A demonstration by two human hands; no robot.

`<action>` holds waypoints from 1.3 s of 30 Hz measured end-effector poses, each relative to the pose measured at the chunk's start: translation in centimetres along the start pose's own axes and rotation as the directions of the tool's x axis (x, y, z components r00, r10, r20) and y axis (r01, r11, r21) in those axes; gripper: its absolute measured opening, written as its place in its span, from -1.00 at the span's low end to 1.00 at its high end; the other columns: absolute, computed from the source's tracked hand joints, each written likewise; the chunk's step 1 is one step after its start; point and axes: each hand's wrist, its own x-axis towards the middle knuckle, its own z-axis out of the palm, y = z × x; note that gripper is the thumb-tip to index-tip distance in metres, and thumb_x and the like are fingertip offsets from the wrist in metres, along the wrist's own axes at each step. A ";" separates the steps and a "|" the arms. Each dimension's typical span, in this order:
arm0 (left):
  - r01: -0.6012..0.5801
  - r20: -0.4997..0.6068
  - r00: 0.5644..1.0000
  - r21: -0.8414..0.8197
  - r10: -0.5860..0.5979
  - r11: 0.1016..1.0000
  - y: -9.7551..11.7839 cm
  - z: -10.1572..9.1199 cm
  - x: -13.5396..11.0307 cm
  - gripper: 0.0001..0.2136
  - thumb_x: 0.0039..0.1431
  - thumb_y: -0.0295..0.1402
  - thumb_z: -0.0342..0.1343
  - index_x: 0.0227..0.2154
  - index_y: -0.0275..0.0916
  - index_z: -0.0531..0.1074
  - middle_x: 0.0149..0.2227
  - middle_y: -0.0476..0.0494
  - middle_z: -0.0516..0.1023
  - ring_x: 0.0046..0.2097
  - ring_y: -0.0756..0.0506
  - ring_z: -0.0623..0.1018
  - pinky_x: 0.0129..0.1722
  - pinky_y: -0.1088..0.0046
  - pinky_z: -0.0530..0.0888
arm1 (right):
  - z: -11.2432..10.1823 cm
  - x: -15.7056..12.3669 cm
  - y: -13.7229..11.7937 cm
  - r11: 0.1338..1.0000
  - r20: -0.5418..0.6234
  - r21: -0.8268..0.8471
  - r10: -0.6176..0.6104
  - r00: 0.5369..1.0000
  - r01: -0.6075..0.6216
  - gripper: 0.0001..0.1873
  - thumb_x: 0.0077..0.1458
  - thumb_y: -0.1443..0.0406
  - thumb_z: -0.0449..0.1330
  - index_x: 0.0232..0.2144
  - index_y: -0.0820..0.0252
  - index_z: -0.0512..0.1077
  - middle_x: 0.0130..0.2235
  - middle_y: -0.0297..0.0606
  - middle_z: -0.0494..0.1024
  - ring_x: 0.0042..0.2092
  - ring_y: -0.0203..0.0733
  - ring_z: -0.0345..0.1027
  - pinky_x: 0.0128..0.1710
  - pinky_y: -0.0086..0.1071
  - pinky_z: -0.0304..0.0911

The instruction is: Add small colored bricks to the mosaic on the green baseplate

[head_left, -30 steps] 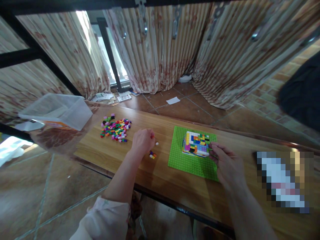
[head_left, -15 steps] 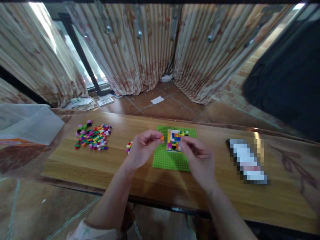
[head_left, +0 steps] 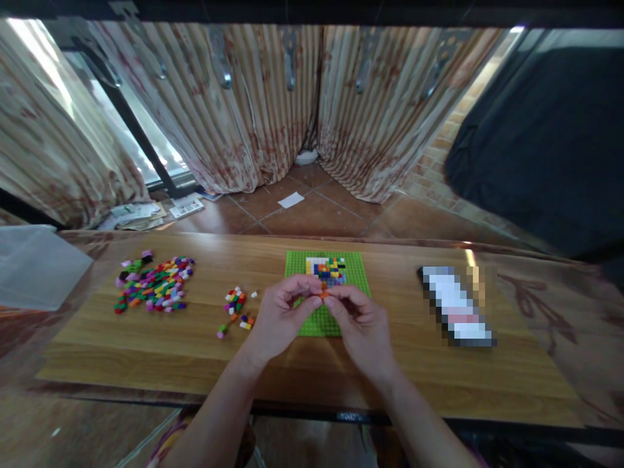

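Observation:
A green baseplate (head_left: 353, 273) lies on the wooden table (head_left: 302, 364), carrying a low block of many-coloured bricks (head_left: 325, 270) at its far side. Just in front of that block, my left hand (head_left: 280, 315) and my right hand (head_left: 358, 318) meet over the plate. Both pinch a small orange brick (head_left: 324, 295) between their fingertips. A little group of loose bricks (head_left: 236, 305) sits on the table left of my left hand.
A larger heap of loose coloured bricks (head_left: 153, 284) lies at the table's left. A clear plastic box (head_left: 34, 266) stands at the far left edge. A blurred-out flat object (head_left: 455, 305) rests to the right. Curtains hang behind; a dark cloth (head_left: 541, 143) hangs at upper right.
My left hand lifted an orange brick from the small group and carried it right to the plate. My right hand left the brick block and joined it. The view swung right.

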 end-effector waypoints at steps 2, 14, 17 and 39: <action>0.001 0.007 1.000 0.000 -0.001 1.000 -0.1 0.1 0.0 -0.88 0.07 -0.40 0.21 -0.30 -0.26 0.47 -0.31 -0.10 0.57 -0.26 -0.02 0.55 -0.17 0.44 0.51 | -0.1 -0.2 0.1 1.000 0.009 -0.006 0.000 1.000 0.000 -0.92 0.11 0.26 0.22 -0.34 0.07 0.53 -0.33 -0.35 0.54 -0.27 -0.27 0.39 -0.22 -0.40 0.28; -0.012 0.046 0.999 -0.044 0.014 0.999 -0.3 0.4 0.0 -0.88 0.08 -0.39 0.22 -0.31 -0.28 0.50 -0.32 -0.09 0.59 -0.28 -0.02 0.55 -0.20 0.47 0.49 | -1.6 1.2 0.5 0.983 -0.140 0.134 0.141 0.980 -0.122 -0.81 -0.04 0.17 0.31 -0.40 0.16 0.55 -0.51 -0.37 0.52 -0.49 -0.33 0.31 -0.43 -0.42 0.27; -0.015 -0.084 0.996 0.038 0.018 0.999 -0.8 -0.1 0.4 -0.87 0.08 -0.39 0.20 -0.28 -0.27 0.51 -0.30 -0.09 0.59 -0.25 -0.03 0.55 -0.17 0.46 0.48 | -3.0 2.3 1.4 0.991 -0.296 0.018 0.129 0.946 -0.129 -0.80 -0.09 0.17 0.34 -0.43 0.17 0.56 -0.49 -0.34 0.54 -0.46 -0.30 0.34 -0.39 -0.38 0.29; 0.099 -0.191 0.981 0.454 -0.011 0.885 -2.4 -0.9 0.7 -0.77 0.07 -0.55 0.07 -0.21 -0.26 0.51 -0.30 -0.11 0.59 -0.26 -0.05 0.56 -0.17 0.39 0.48 | -3.3 3.9 2.7 0.695 -0.007 -0.702 -0.227 0.974 0.157 -0.77 0.18 0.24 0.10 -0.32 0.13 0.55 -0.27 -0.22 0.57 -0.25 -0.18 0.43 -0.20 -0.30 0.31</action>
